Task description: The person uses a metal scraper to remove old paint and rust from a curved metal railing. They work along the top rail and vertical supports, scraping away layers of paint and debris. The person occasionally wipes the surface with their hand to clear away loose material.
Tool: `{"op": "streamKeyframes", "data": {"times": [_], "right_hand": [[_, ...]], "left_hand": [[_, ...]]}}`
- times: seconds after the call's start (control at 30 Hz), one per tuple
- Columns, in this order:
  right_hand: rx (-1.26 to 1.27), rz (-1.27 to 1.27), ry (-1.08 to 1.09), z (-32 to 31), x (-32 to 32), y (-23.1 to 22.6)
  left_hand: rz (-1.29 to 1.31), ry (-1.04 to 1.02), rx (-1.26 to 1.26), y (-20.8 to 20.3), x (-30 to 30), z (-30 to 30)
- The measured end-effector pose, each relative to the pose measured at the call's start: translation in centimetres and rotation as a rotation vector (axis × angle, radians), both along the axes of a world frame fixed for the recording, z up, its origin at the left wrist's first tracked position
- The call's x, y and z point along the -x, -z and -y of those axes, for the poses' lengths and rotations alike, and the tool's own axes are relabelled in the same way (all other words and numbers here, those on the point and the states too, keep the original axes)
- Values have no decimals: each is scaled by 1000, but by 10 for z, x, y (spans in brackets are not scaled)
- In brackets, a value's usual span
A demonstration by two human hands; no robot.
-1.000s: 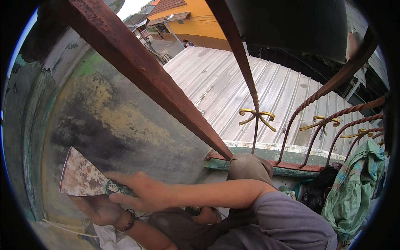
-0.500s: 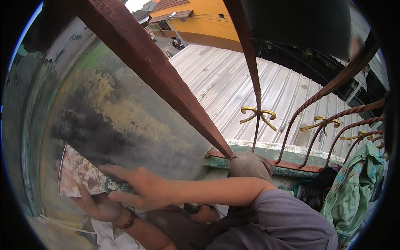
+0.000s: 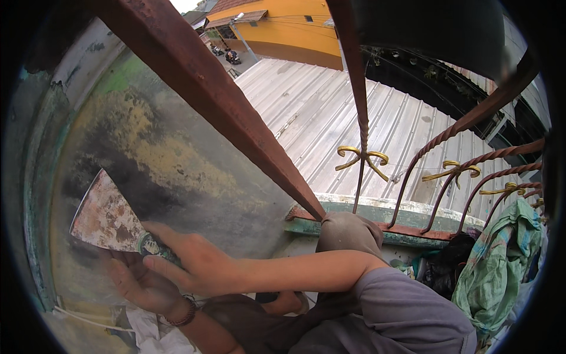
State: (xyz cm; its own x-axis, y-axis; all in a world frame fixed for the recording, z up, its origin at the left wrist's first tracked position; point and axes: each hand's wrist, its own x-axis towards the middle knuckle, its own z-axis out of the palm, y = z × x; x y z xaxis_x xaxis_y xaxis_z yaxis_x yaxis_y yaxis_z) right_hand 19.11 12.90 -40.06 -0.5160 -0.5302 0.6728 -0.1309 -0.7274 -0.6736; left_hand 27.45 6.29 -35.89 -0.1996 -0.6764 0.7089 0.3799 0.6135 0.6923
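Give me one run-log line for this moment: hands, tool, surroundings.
right hand: gripping wide-bladed scraper by handle | left hand: open beneath blade, contact unclear | nearby: stained wall, reddish-brown railing

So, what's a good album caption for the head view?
Right hand holds a scraper near the open left hand, beside a blotchy wall and brown railing.

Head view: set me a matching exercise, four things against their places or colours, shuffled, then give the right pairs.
1. scraper
2. bracelet
3. ribbed roof
4. building

A. on the wrist of the left hand
B. orange
C. in the right hand
D. pale grey

Pairs: 1-C, 2-A, 3-D, 4-B
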Motion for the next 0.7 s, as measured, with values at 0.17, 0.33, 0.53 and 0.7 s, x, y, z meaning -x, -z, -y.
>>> {"op": "streamKeyframes", "data": {"times": [0.17, 0.33, 0.53, 0.7], "right_hand": [[-23, 85, 22, 1, -2, -1], [-7, 143, 96, 8, -4, 6], [85, 90, 194, 10, 0, 6], [-76, 39, 138, -2, 22, -3]], "left_hand": [[173, 213, -120, 7, -2, 2], [418, 77, 33, 8, 14, -5], [286, 73, -114, -7, 42, -19], [365, -44, -48, -30, 26, 5]]}}
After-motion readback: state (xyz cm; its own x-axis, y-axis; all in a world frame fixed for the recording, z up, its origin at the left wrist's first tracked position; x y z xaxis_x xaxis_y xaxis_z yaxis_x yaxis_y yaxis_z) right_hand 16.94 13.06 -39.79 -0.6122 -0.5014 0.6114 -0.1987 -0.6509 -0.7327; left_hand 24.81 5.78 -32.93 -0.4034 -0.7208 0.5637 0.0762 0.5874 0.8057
